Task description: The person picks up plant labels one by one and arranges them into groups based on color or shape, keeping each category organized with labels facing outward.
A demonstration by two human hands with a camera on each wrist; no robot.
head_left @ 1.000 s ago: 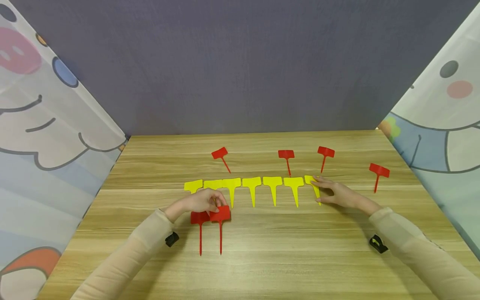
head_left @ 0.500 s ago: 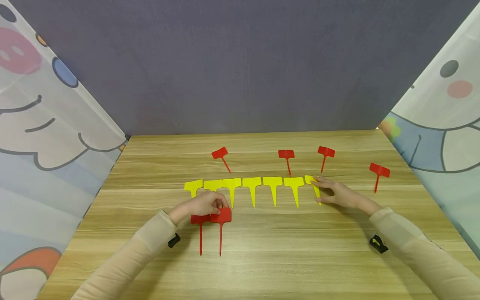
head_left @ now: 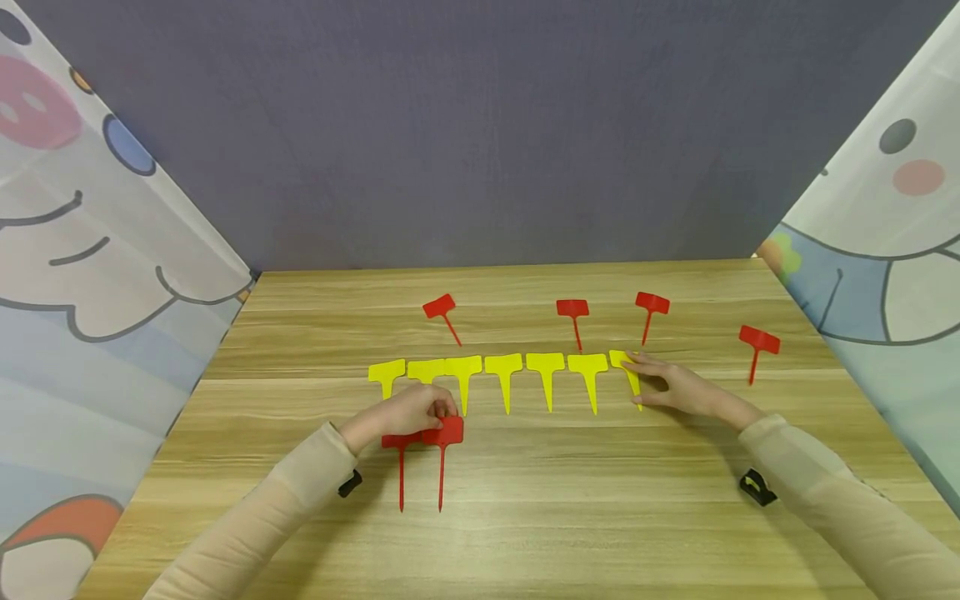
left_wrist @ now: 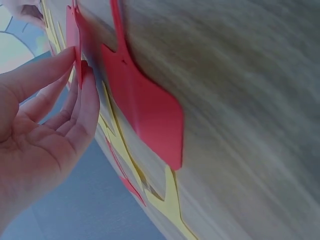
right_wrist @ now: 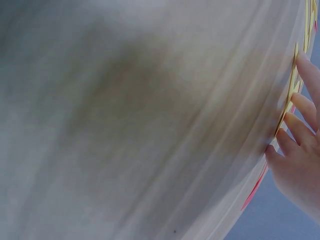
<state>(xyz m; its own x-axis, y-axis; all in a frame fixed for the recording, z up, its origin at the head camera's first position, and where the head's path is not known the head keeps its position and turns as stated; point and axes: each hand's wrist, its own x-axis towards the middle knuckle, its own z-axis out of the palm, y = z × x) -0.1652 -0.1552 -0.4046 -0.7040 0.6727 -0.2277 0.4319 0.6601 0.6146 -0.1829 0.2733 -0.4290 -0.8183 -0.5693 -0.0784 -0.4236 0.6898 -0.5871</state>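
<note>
My left hand (head_left: 411, 408) pinches the head of a red T-shaped plant label (head_left: 442, 431) between thumb and fingers, seen close up in the left wrist view. Its thin stem points toward me. Just left of it lies a second red plant label (left_wrist: 150, 112), its head partly behind the hand in the head view. My right hand (head_left: 678, 390) rests with spread fingers on the rightmost yellow plant label (head_left: 621, 358), covering part of it. Several yellow labels (head_left: 544, 362) form a row across the table, stems toward me; the two at the left are partly hidden by my left hand.
Behind the row lie more red labels, one at the left (head_left: 440, 306), two near the middle right, and another red label (head_left: 759, 339) at the far right. The wooden table (head_left: 540, 517) ends at a grey panel (head_left: 495, 142), with printed curtains at both sides.
The red label in my left hand has shifted very slightly toward me and lies lower beside its neighbour. My right hand stays in place on the yellow label.
</note>
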